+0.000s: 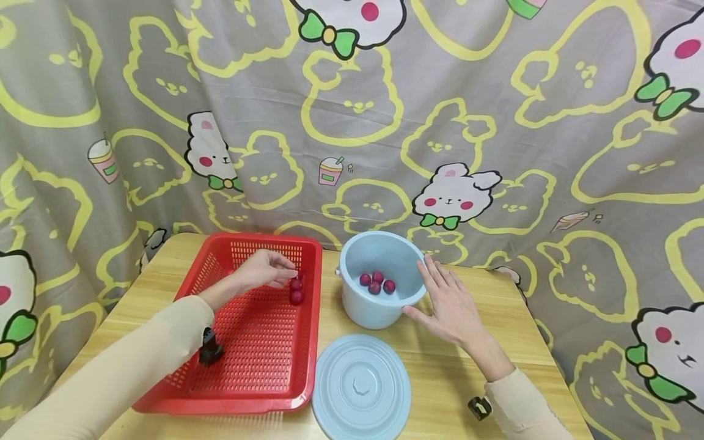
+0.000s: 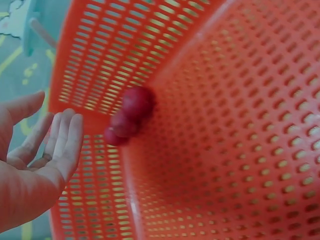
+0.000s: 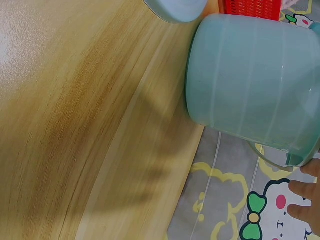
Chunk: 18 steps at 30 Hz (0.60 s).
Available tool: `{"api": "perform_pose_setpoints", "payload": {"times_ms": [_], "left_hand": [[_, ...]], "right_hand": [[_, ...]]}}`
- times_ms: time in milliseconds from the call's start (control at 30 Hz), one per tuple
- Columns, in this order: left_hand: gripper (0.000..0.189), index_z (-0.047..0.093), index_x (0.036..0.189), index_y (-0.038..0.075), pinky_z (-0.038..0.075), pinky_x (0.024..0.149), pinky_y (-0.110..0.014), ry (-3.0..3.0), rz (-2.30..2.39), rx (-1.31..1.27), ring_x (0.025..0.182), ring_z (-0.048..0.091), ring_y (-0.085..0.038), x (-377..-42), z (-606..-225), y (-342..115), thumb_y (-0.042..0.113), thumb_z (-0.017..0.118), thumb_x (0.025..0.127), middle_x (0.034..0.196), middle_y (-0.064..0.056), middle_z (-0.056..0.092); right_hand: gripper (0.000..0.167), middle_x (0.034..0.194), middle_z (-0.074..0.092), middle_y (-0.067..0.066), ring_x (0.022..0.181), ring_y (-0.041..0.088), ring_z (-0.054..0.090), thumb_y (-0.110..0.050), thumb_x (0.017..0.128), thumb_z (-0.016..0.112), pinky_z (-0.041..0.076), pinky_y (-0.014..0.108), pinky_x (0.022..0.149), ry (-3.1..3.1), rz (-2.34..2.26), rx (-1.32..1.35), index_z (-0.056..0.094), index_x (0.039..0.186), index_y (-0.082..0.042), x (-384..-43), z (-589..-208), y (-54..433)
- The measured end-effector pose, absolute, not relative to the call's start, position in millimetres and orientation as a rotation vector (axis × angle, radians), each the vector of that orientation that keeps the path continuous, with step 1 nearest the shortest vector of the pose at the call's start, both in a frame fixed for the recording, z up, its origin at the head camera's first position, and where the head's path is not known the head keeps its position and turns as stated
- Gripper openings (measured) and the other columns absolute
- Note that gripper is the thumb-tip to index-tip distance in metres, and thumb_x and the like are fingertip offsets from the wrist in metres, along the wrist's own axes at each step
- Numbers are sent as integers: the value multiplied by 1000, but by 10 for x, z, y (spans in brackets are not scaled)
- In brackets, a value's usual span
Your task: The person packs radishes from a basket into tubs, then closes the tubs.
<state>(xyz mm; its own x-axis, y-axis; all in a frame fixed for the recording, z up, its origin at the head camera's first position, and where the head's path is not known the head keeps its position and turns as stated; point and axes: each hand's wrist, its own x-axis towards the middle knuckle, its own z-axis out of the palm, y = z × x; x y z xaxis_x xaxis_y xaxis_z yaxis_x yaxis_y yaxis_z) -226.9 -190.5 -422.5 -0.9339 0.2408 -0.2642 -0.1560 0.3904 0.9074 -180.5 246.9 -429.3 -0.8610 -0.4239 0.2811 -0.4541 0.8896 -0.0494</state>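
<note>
My left hand point(image 1: 265, 269) is over the far right part of a red plastic basket point(image 1: 247, 406), fingers loosely bent and holding nothing. Close to its fingertips, several small dark red round fruits, plum-like point(image 1: 297, 297), lie in a row along the basket's wall. The left wrist view shows the bare palm point(image 2: 30, 192) beside these fruits point(image 2: 137, 102). A light blue bucket point(image 1: 365, 315) stands right of the basket with several of the same fruits point(image 1: 375, 287) on its bottom. My right hand point(image 1: 453, 305), fingers straight, is at the bucket's right rim.
The bucket's round blue lid point(image 1: 361, 388) lies flat on the wooden table point(image 1: 456, 391), in front of the bucket and close to the basket's right edge. Behind the table hangs a grey patterned curtain point(image 1: 264, 110). A black device point(image 1: 210, 348) sits at my left wrist.
</note>
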Motion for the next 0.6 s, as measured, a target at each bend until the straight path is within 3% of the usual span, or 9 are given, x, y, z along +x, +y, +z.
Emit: {"api": "perform_pose_setpoints", "payload": {"times_ms": [267,600], "left_hand": [[34,68,122,-9,66,91,-45,2292,1514,47,99,79,-32,-2230,-4443,-1901,14,75,98,115,-27,77],[28,72,116,-9,68,81,-39,2321,1461,4,86,76,-19,-2205,-4625,-1889,10,76,96,101,-18,79]], "right_hand": [[103,176,25,15,161,42,30,-70,92,64,28,64,130,-2821,171,653,24,169,-13,-1808,-4290,2471],[103,175,26,16,160,42,32,-70,92,64,30,64,129,-2794,171,658,27,168,-12,-1804,-4302,2470]]}}
